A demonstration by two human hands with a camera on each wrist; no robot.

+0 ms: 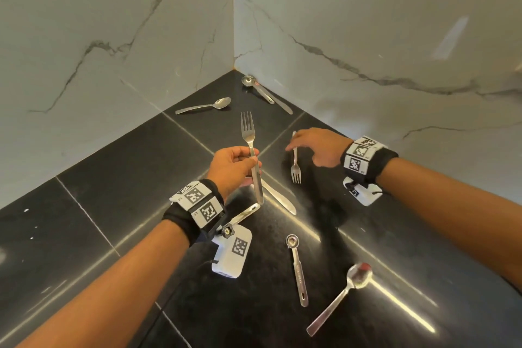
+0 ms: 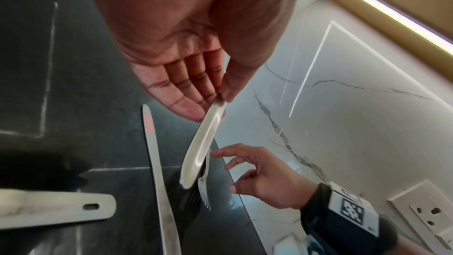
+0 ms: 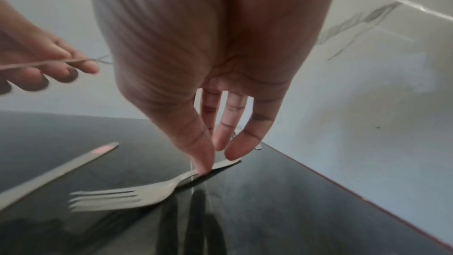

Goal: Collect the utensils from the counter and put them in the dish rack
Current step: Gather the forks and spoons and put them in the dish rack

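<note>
While the left hand (image 1: 234, 167) pinches a fork (image 1: 250, 147) by the middle of its handle between thumb and fingers (image 2: 193, 88), tines up and clear of the black tabletop (image 1: 113, 178), a flat metal handle (image 1: 244, 213) with a slot at its end lies on the tabletop under that wrist. Farther back, near the corner of the marble walls (image 1: 141, 37), a spoon (image 1: 209, 105) lies with its bowl to the right. Right of it, in the very corner, a small measuring spoon (image 1: 255, 87) lies across another long utensil, touching it. Just below the raised fork a knife (image 1: 278, 196) lies flat, its blade pointing toward the person. Right of the knife, the right hand (image 1: 319, 147) holds a second fork (image 1: 295, 161) by the upper handle, thumb and forefinger pinching it and the other fingers (image 3: 245, 139) loosely spread; its tines point down toward the person. From the right wrist view the tines seem to hang just above the tabletop, though contact cannot be judged. Nearer the person, a second measuring spoon (image 1: 296, 268) lies flat, bowl away. Right of that lies a larger spoon (image 1: 339, 299), bowl up, handle toward the person. Both wrists wear black bands with printed markers. No dish rack shows in any view.
</note>
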